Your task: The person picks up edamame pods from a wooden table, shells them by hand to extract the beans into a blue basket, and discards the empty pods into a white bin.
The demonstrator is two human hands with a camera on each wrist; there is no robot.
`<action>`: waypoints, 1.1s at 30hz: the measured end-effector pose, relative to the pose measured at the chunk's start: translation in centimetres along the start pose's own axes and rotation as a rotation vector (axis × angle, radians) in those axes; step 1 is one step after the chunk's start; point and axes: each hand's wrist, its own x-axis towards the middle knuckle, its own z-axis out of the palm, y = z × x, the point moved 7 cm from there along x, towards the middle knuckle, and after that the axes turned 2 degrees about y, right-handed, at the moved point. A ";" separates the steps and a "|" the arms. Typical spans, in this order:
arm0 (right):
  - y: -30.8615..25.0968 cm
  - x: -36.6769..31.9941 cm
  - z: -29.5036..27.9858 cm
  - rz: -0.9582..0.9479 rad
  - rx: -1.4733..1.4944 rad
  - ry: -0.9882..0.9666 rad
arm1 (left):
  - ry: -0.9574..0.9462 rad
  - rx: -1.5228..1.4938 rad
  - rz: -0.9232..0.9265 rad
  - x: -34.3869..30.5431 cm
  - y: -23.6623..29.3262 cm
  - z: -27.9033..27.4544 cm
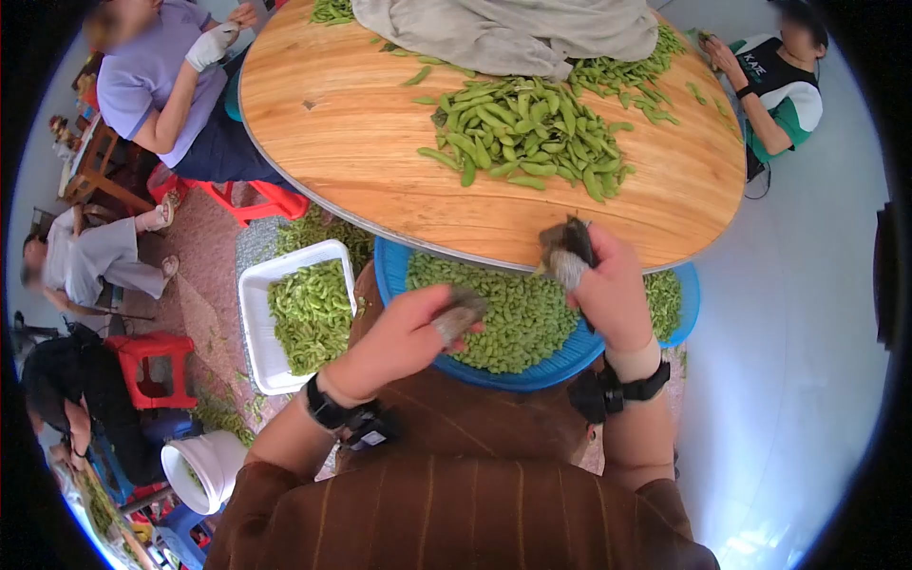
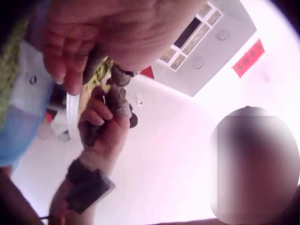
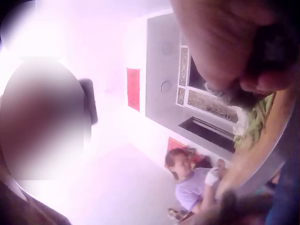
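My left hand [image 1: 394, 337] hovers over a blue basin [image 1: 546, 375] filled with small green beans [image 1: 503, 328]. Its fingers bend inward, and worn grey coverings wrap the fingertips. At the near table edge is my right hand [image 1: 613, 290], also with bent fingers, its thumb and fingertips covered in grey and dark material. Seen from the left wrist, the right hand [image 2: 110, 133] faces the left hand [image 2: 108, 35], with a gap between them. I cannot tell whether either hand holds a pod. A pile of green bean pods [image 1: 532, 133] lies on the round wooden table [image 1: 332, 123], beyond the right hand.
A grey cloth [image 1: 513, 33] covers more pods at the table's far side. Left of the basin stands a white basket [image 1: 252, 323] of green pods or hulls. Red stools [image 1: 157, 370] and a white bucket [image 1: 204, 465] are further left. People sit around the table and at left.
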 end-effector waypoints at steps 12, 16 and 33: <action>0.1 -6.0 0.7 -0.170 0.042 -0.095 | -0.134 -0.120 0.158 2.2 1.3 4.2; -0.4 -6.0 1.6 -0.192 -0.026 -0.183 | -0.037 0.211 0.365 1.5 2.9 3.7; 5.4 -6.5 2.6 0.154 0.509 -0.277 | -0.430 -1.007 -0.411 1.2 -2.4 6.8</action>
